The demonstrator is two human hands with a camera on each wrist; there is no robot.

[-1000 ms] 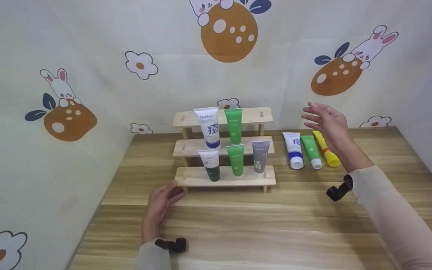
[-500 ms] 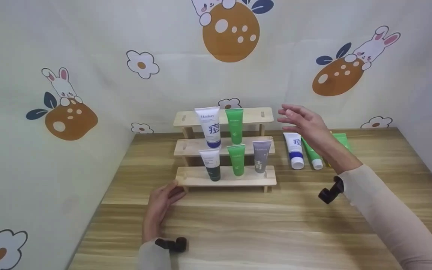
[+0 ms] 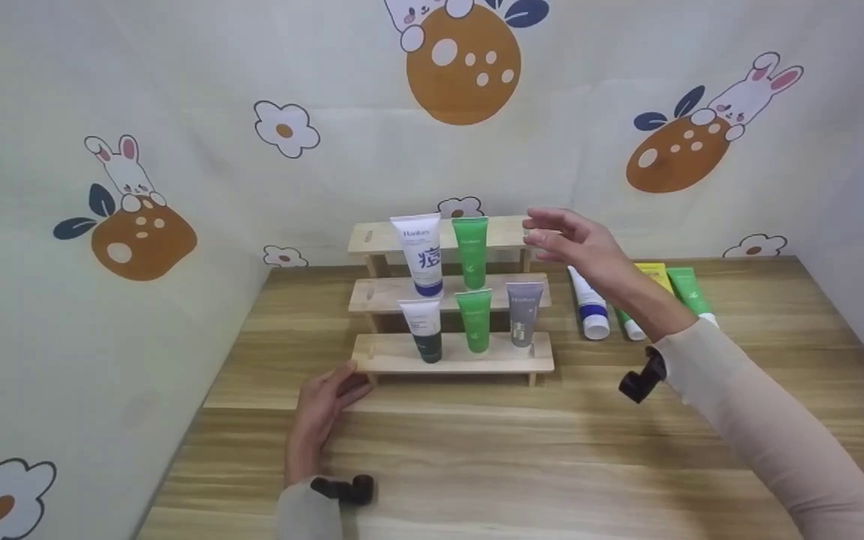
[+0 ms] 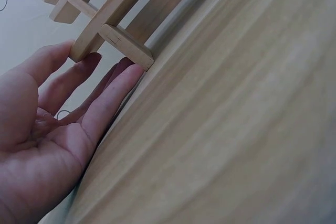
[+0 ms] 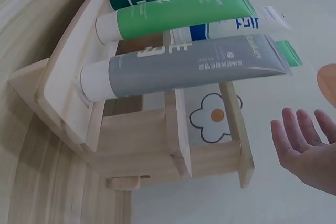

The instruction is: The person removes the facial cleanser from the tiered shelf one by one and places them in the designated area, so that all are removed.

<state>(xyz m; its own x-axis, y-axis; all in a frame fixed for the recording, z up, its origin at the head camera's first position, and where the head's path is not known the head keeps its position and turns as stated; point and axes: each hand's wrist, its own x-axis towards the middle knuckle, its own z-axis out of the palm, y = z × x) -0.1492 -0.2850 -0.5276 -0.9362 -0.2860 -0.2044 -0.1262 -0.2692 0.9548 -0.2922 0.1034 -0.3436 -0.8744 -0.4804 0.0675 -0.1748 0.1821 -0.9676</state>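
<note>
A three-tier wooden display rack (image 3: 387, 362) stands on the table. My left hand (image 3: 321, 409) pinches its front left corner; in the left wrist view the thumb and fingers meet the end of the shelf board (image 4: 86, 45). A white-and-blue tube (image 3: 417, 251) and a green tube (image 3: 471, 255) stand on the middle tier. The bottom tier bears a white-and-dark-green tube (image 3: 421, 330), another green tube (image 3: 475, 322) and a grey tube (image 5: 189, 64). My right hand (image 3: 578, 244) holds nothing, its fingers loosely bent beside the right end of the top tier.
Right of the rack several tubes lie on the table (image 3: 477, 450): a white-and-blue one (image 3: 594, 310), a green one (image 3: 633, 330) mostly behind my right arm, a yellow one (image 3: 653, 272) and another green one (image 3: 691, 289). A patterned cloth wall (image 3: 357, 172) rises behind.
My right hand has moved left from above the lying tubes to the right end of the top tier, uncovering the rightmost green tube. The left hand has stayed at the rack's corner.
</note>
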